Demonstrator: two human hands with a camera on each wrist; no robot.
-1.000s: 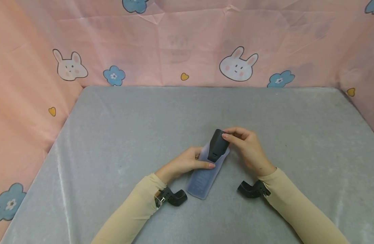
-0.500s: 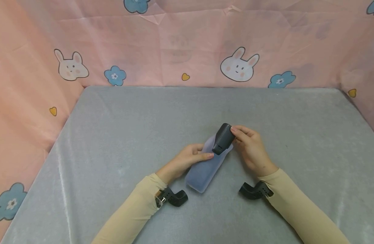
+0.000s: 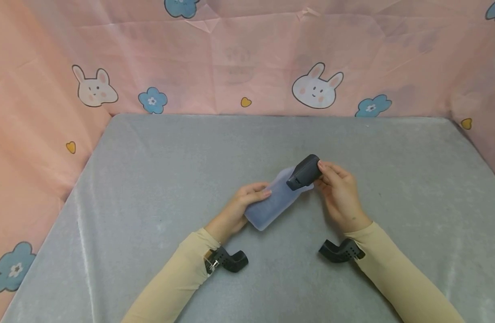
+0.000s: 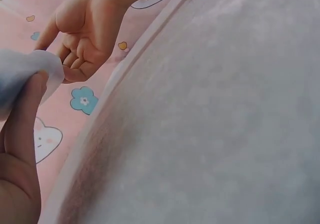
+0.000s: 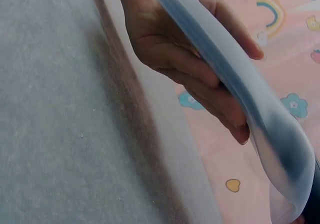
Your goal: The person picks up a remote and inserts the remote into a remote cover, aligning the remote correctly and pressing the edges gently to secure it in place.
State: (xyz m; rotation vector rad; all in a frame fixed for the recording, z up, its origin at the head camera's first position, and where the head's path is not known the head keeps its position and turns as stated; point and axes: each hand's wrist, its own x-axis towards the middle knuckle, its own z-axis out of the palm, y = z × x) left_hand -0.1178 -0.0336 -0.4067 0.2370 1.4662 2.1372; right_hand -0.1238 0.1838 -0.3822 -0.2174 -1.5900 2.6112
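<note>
My left hand [image 3: 239, 206] grips a translucent bluish pouch [image 3: 267, 208] near its lower end, thumb on top and fingers underneath. The pouch is held tilted above the table, its mouth towards the upper right. At that mouth sits a dark grey, oblong object [image 3: 305, 172] with a tapered end; its exact kind cannot be told. My right hand [image 3: 340, 193] pinches the object's outer end between thumb and fingers. In the right wrist view, the pouch [image 5: 235, 79] bulges near its mouth, with a dark shape showing through and the dark object [image 5: 314, 199] partly cut off by the frame.
A grey cloth-covered table [image 3: 183, 152] spreads around both hands. Pink curtain [image 3: 255, 54] with rabbits and flowers hangs behind it and at both sides. Black camera mounts [image 3: 233, 261] are strapped to the wrists over beige sleeves [image 3: 175, 273].
Both hands have raised the pouch and the dark object up and to the right. The pouch has turned to a flatter slant, and my left thumb has shifted down along it.
</note>
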